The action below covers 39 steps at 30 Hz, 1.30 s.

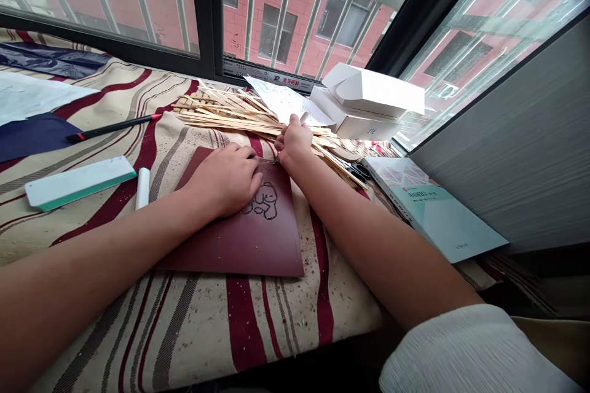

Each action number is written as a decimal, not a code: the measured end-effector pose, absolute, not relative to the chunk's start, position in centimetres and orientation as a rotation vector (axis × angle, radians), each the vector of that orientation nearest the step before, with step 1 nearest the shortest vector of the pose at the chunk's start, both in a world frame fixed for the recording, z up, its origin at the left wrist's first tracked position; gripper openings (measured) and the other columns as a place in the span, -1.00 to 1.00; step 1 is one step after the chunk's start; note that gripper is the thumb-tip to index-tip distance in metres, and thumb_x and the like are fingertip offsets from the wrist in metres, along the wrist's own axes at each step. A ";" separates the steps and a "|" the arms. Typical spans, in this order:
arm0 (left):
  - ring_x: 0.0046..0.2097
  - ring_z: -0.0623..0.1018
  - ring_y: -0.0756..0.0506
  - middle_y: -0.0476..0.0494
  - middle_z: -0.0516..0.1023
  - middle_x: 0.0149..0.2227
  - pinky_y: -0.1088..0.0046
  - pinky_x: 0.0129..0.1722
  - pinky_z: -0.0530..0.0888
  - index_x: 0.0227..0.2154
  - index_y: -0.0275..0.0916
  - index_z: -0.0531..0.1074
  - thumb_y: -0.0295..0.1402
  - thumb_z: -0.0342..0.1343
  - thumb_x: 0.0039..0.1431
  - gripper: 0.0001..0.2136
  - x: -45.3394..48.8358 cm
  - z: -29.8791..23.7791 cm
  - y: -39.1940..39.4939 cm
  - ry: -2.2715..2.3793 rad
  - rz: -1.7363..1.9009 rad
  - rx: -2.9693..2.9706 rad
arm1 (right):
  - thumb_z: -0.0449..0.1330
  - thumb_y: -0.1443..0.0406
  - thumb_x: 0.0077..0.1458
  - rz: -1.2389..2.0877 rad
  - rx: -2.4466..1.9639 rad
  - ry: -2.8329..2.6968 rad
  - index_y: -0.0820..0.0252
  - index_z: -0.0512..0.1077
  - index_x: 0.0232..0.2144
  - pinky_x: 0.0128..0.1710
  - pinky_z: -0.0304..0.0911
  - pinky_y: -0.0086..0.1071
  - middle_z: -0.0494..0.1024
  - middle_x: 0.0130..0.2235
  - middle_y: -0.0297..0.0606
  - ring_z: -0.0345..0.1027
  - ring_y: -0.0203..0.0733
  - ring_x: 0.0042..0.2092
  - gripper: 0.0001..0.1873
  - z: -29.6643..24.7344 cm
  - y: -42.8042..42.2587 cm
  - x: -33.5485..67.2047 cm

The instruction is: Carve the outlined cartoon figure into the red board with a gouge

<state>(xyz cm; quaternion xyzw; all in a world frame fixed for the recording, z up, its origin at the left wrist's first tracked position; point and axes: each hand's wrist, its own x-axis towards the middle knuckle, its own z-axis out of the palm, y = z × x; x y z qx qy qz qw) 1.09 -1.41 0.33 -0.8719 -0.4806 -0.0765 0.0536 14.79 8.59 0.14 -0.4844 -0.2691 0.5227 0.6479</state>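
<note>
A maroon board (pixel 239 249) lies on the striped cloth, with a dark outline drawing of a cartoon figure (pixel 266 201) on it. My left hand (pixel 225 178) rests palm down on the board, beside the drawing and partly over it, its fingers slightly bent. At the board's far right edge, my right hand (pixel 295 140) is closed around a slim pen-like tool (pixel 304 116). Its pale end sticks up above the fist and a thin tip points down at the board's edge. The fingers hide most of that tool.
Thin wooden sticks (pixel 221 112) are piled behind the board under a paper sheet (pixel 288 100). White boxes (pixel 364 116), scissors (pixel 359 171) and a book (pixel 437 209) stand right. Leftward lie a whiteboard eraser (pixel 80 183), a white cylinder (pixel 142 188) and a black pen (pixel 113 128). Crumbs dot the striped cloth (pixel 286 344).
</note>
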 end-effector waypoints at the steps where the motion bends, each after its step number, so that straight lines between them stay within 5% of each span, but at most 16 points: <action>1: 0.20 0.52 -0.41 -0.42 0.59 0.18 0.00 0.26 0.46 0.06 -0.43 0.63 -0.25 -0.16 0.44 -0.50 1.0 0.3 -1.4 -1.450 -0.239 -2.653 | -0.04 0.18 0.50 1.221 -1.117 -0.532 0.03 0.03 -0.36 -0.69 -0.26 -0.56 -0.02 -0.61 -0.66 -0.19 -0.45 -0.68 -0.68 0.5 8.4 14.4; 4: 0.18 0.53 -0.41 -0.44 0.60 0.15 -0.01 0.29 0.44 0.04 -0.45 0.63 -0.24 -0.16 0.44 -0.49 0.9 0.2 -1.3 -1.437 -0.245 -2.663 | 0.02 0.20 0.48 1.266 -1.026 -0.563 0.03 0.04 -0.39 -0.69 -0.25 -0.54 -0.03 -0.62 -0.66 -0.19 -0.45 -0.68 -0.66 1.9 7.9 13.5; 7: 0.25 0.49 -0.42 -0.48 0.55 0.21 -0.02 0.34 0.39 0.22 -0.52 0.51 -0.21 -0.16 0.45 -0.44 0.8 0.2 -1.1 -1.442 -0.264 -2.699 | 0.04 0.18 0.48 1.229 -0.893 -0.688 0.04 0.02 -0.42 -0.67 -0.24 -0.53 -0.02 -0.62 -0.64 -0.19 -0.45 -0.66 -0.61 2.8 7.7 14.1; 11: 0.40 0.37 -0.43 -0.38 0.33 0.42 -0.10 0.39 0.32 0.47 -0.18 0.27 -0.11 -0.16 0.48 -0.41 0.9 0.2 -0.6 -1.450 -0.189 -2.861 | 0.09 0.18 0.48 1.209 -0.873 -0.859 0.04 0.00 -0.44 -0.64 -0.26 -0.50 -0.01 -0.62 -0.62 -0.21 -0.45 -0.64 -0.56 2.8 7.8 16.0; 13: 0.37 0.40 -0.43 -0.34 0.37 0.40 -0.11 0.38 0.33 0.43 -0.12 0.35 -0.10 -0.16 0.48 -0.43 0.9 0.3 -0.4 -1.442 -0.179 -2.887 | 0.12 0.16 0.47 1.210 -0.876 -0.921 0.05 0.00 -0.44 -0.64 -0.25 -0.49 0.00 -0.62 -0.62 -0.21 -0.46 -0.64 -0.53 2.7 7.8 16.3; 20: 0.16 0.53 -0.39 -0.40 0.59 0.06 -0.01 0.27 0.47 0.02 -0.40 0.63 -0.31 -0.14 0.38 -0.54 0.6 0.7 -0.7 -1.463 -0.301 -2.658 | 0.18 0.14 0.45 1.306 -0.862 -1.138 0.06 0.09 -0.44 -0.69 -0.24 -0.52 0.06 -0.64 -0.62 -0.22 -0.49 -0.65 -0.55 2.5 7.5 15.0; 25: 0.15 0.53 -0.37 -0.37 0.59 0.08 -0.01 0.27 0.47 0.07 -0.37 0.59 -0.29 -0.14 0.40 -0.55 0.5 0.4 -0.5 -1.408 -0.318 -2.686 | 0.26 0.03 0.36 1.241 -0.835 -1.195 0.06 0.14 -0.41 -0.68 -0.19 -0.52 0.04 -0.62 -0.62 -0.15 -0.48 -0.64 -0.54 0.8 8.6 14.7; 30: 0.17 0.52 -0.36 -0.34 0.59 0.10 -0.01 0.29 0.45 0.13 -0.35 0.58 -0.30 -0.14 0.40 -0.53 0.5 0.3 -0.5 -1.404 -0.297 -2.725 | 0.21 0.13 0.42 1.169 -0.872 -1.166 0.09 0.19 -0.38 -0.64 -0.08 -0.56 0.08 -0.61 -0.61 -0.08 -0.49 -0.61 -0.63 0.1 9.1 14.6; 39: 0.13 0.54 -0.36 -0.30 0.61 0.07 0.01 0.27 0.47 0.06 -0.34 0.63 -0.33 -0.13 0.39 -0.56 1.0 0.6 -0.8 -1.434 -0.227 -2.692 | 0.26 -0.02 0.35 1.280 -0.844 -1.285 0.06 0.16 -0.37 -0.66 -0.18 -0.50 0.07 -0.62 -0.62 -0.16 -0.47 -0.63 -0.55 0.1 8.9 14.0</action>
